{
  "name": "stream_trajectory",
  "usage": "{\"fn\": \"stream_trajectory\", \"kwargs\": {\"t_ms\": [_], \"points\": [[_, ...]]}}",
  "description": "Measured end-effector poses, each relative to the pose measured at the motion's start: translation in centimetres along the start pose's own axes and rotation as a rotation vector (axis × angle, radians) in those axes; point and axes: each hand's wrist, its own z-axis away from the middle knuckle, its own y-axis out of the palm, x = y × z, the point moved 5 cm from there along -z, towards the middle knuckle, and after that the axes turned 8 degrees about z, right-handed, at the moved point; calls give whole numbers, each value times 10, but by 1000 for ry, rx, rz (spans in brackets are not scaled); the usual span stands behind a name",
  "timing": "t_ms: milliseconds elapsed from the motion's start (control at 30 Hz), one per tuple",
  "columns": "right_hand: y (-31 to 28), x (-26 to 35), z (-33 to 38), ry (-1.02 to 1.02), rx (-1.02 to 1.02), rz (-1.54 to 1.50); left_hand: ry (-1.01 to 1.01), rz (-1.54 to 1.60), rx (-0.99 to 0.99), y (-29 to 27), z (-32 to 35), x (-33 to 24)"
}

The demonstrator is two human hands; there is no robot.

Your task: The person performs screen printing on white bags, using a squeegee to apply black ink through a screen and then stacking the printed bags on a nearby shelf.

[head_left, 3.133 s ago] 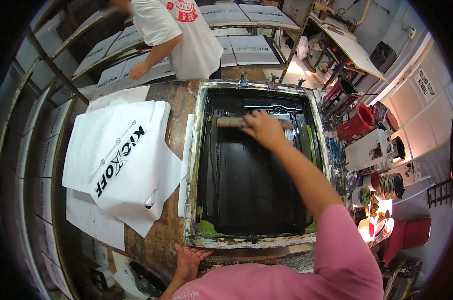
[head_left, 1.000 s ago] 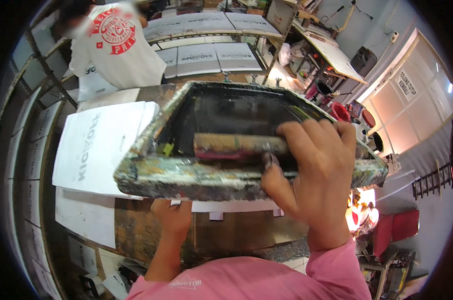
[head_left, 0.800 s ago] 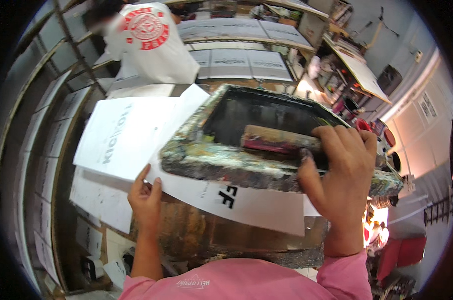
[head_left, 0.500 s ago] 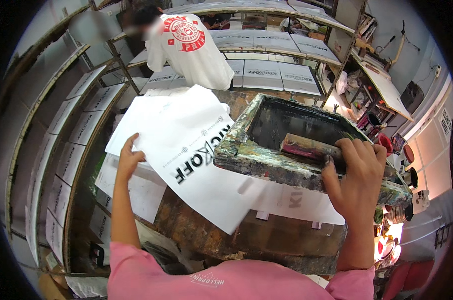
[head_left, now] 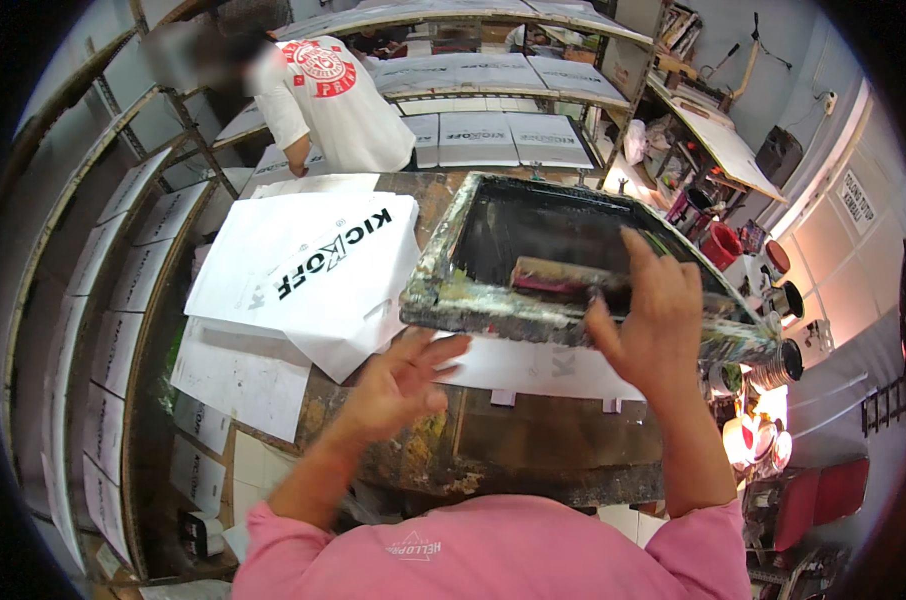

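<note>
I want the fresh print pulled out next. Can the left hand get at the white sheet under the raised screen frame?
Probably yes: the left hand hovers open beside the white sheet, and the right hand holds the screen frame tilted up off it.

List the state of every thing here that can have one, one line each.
Screen-printing frame: near edge lifted off the table, tilted, held by the right hand.
Squeegee: lying inside the frame, under the right hand's fingers.
Left hand: open, fingers spread, holding nothing, just above the white sheet under the frame.
Printed white piece: lying flat on the stack at the left, print side up.
Red bucket: upright, open.
</note>
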Motion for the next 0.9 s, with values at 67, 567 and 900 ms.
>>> {"fn": "stream_trajectory", "kwargs": {"t_ms": [67,567,900], "points": [[13,8,30,31,254,71,79,392,-124,32,18,20],[123,29,195,-4,692,-279,-383,362,-769,-26,88,147],[254,-36,117,-52,485,-176,-299,300,-770,-31,104,155]]}}
